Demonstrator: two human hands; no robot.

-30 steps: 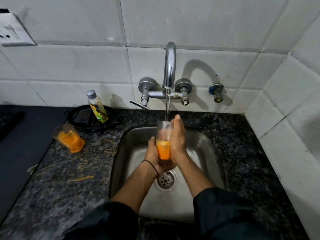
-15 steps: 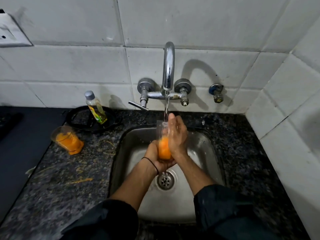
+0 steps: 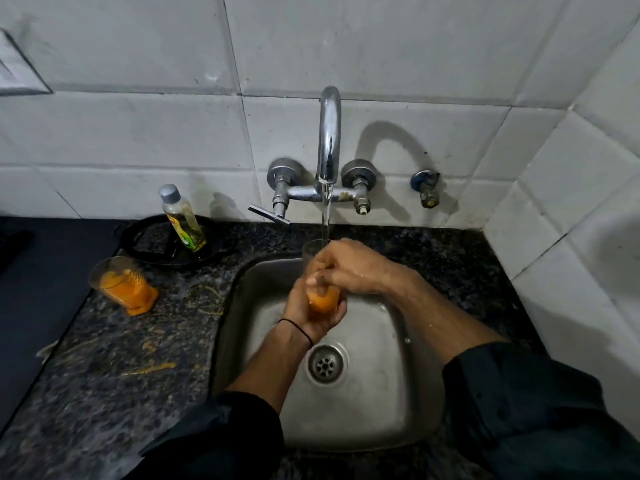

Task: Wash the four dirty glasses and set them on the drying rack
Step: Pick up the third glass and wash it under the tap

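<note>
Head view, glass in hand: the glass stays upright over the sink, its rim under the water stream from the tap, as it was a second ago.
Left hand: the left hand still cups the base from below, fingers clamped round the orange bottom part.
Right hand: this is the change. A second ago the right hand stood flat along the glass's right side with fingers pointing up. Now it has swung across the upper part, fingers curled round the wall and knuckles towards the camera.
Residue: orange shows only at the base now, though the right hand hides much of the wall.
Meaning: this looks like a switch from plain rinsing to rubbing the outside. This glass seems mid-wash, not ready to set down.
Second glass: the other glass has not moved. It sits on the countertop left of the sink, well apart from the hands and still coated orange.
Nearby: a soap bottle stands on a black plate behind it.
Progress: early, I judge. No drying rack and no further glasses are in view.
</note>
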